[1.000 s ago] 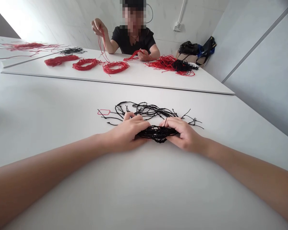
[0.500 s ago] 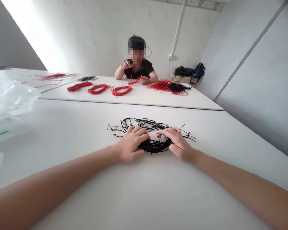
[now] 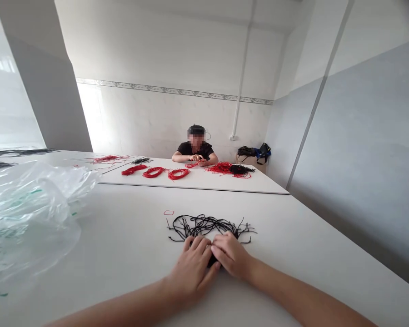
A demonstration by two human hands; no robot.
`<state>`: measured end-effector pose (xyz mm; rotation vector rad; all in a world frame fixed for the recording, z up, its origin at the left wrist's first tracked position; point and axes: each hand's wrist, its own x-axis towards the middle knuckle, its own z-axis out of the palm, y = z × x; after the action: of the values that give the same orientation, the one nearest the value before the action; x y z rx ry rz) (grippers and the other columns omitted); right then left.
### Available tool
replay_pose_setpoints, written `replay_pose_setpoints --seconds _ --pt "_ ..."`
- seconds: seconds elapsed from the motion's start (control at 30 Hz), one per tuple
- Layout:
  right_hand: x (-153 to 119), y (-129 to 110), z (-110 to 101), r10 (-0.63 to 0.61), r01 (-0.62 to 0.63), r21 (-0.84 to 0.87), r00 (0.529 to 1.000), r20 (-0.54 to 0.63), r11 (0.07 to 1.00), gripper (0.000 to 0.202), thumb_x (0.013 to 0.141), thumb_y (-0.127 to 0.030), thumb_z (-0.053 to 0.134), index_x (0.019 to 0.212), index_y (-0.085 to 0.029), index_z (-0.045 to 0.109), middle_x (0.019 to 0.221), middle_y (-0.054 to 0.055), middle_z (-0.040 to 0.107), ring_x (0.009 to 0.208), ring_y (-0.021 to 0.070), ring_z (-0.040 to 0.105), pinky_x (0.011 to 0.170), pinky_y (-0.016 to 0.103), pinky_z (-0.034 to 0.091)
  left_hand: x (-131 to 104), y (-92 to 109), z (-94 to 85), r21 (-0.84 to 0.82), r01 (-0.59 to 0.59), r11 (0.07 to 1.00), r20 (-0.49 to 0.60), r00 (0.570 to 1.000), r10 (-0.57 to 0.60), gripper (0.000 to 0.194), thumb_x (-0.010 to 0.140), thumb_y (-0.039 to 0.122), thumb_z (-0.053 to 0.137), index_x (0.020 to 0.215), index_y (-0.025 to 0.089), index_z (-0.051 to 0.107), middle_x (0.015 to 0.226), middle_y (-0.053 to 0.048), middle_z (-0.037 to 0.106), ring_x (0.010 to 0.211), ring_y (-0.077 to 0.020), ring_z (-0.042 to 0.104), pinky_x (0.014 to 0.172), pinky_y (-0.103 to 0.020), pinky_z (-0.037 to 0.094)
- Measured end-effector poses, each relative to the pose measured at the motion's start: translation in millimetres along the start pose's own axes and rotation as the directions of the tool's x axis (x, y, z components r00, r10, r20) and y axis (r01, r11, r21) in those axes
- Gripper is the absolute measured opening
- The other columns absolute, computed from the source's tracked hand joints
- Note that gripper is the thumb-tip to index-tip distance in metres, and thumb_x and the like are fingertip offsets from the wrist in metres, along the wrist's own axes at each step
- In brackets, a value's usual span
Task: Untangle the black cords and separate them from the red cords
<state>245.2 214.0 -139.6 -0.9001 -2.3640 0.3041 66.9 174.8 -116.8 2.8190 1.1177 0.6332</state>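
Observation:
A bundle of black cords lies on the white table in front of me, its loops and loose ends fanned out on the far side. My left hand is wrapped over the near part of the bundle, fingers curled down on it. Close beside it, my right hand grips the same part from the right, its fingers bent. The two hands nearly touch, and a small dark piece of the bundle shows between them. Most of the gripped part is hidden under my fingers.
A small red outline marks the table beyond the cords. At left lies a clear plastic bag. On the far table are red cord coils, a red and black pile, and a person handling red cord.
My hands have moved closer together over the black cords, covering most of the near part. The view has tilted up. The person opposite has lowered a raised hand to the red cord.

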Motion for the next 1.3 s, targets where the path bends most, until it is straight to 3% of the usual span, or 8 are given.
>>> replay_pose_setpoints --seconds 0.13,0.3,0.47,0.67,0.9,1.0,1.13,1.3 --pt "-11.8 -27.7 1.2 -0.045 0.038 0.137 0.998 0.049 0.990 0.031 0.093 -0.025 0.034 0.064 -0.017 0.042 0.073 0.001 0.053 0.068 0.0131 0.047 0.070 0.028 0.034 -28.5 12.3 -14.1 -0.123 0.012 0.992 0.112 0.994 0.001 0.024 0.096 0.032 0.034 0.100 0.021 0.055 0.099 -0.006 0.055 0.090 -0.0228 0.047 0.085 -0.043 0.039" --pt "7.8 -36.4 -3.5 0.187 -0.211 0.190 0.973 0.138 0.959 0.033 0.094 -0.026 0.031 0.063 -0.018 0.037 0.068 0.002 0.054 0.066 0.0130 0.048 0.064 0.025 0.037 -30.5 7.4 -10.7 -0.154 0.074 0.985 0.144 0.988 -0.052 0.029 0.098 0.036 0.031 0.105 0.021 0.054 0.108 -0.008 0.052 0.098 -0.0244 0.044 0.091 -0.047 0.038" --pt "39.1 -40.1 -12.7 0.402 -0.388 -0.104 0.881 0.248 0.916 0.033 0.094 -0.033 0.031 0.073 -0.018 0.051 0.082 0.005 0.066 0.071 0.0155 0.058 0.065 0.026 0.042 -32.1 -1.9 2.4 -0.161 0.078 0.984 0.115 0.992 -0.060 0.032 0.098 0.044 0.029 0.108 0.019 0.047 0.110 -0.010 0.049 0.096 -0.0249 0.042 0.091 -0.050 0.037" --pt "93.3 -11.4 -22.3 0.602 -0.514 -0.351 0.769 0.216 0.783 0.053 0.097 -0.036 0.023 0.092 -0.007 0.067 0.099 0.023 0.067 0.098 0.0300 0.063 0.091 0.042 0.041 -31.4 -4.8 2.4 -0.150 -0.003 0.989 0.134 0.991 0.023 0.031 0.097 0.046 0.031 0.094 0.019 0.045 0.094 -0.006 0.049 0.087 -0.0228 0.041 0.088 -0.047 0.035" --pt "98.2 9.7 -29.7 0.564 -0.438 -0.413 0.784 0.259 0.799 0.054 0.099 -0.035 0.020 0.086 -0.012 0.068 0.090 0.016 0.069 0.100 0.0266 0.062 0.110 0.050 0.017 -26.1 -3.3 -3.9 -0.130 0.022 0.991 0.149 0.989 -0.002 0.027 0.097 0.043 0.033 0.098 0.019 0.046 0.094 -0.006 0.051 0.088 -0.0219 0.045 0.091 -0.046 0.034" --pt "84.1 -10.1 -36.4 0.495 -0.365 -0.359 0.771 0.400 0.859 0.047 0.096 -0.037 0.027 0.079 -0.016 0.065 0.082 0.009 0.068 0.087 0.0220 0.063 0.105 0.043 0.030 -24.2 -0.5 -7.6 -0.113 0.020 0.993 0.155 0.988 -0.002 0.027 0.097 0.041 0.035 0.107 0.020 0.048 0.099 -0.007 0.054 0.092 -0.0227 0.048 0.094 -0.046 0.033" --pt "77.1 -34.1 -46.2 0.420 -0.331 -0.263 0.637 0.646 0.906 0.021 0.083 -0.030 0.047 0.073 -0.021 0.064 0.077 0.000 0.068 0.069 0.0170 0.061 0.069 0.027 0.047 -20.4 2.1 -10.5 -0.098 0.001 0.995 0.142 0.990 0.013 0.032 0.097 0.038 0.035 0.123 0.021 0.044 0.117 -0.009 0.054 0.107 -0.0255 0.049 0.098 -0.046 0.031" --pt "80.8 -10.7 -61.4 0.600 -0.424 -0.427 0.625 0.500 0.798 0.020 0.081 -0.017 0.045 0.081 -0.013 0.065 0.090 0.014 0.067 0.093 0.0277 0.060 0.077 0.034 0.043 -16.9 1.0 -8.2 -0.112 0.025 0.993 0.209 0.978 -0.001 0.027 0.098 0.041 0.033 0.102 0.019 0.050 0.096 -0.006 0.053 0.090 -0.0222 0.049 0.092 -0.045 0.033"
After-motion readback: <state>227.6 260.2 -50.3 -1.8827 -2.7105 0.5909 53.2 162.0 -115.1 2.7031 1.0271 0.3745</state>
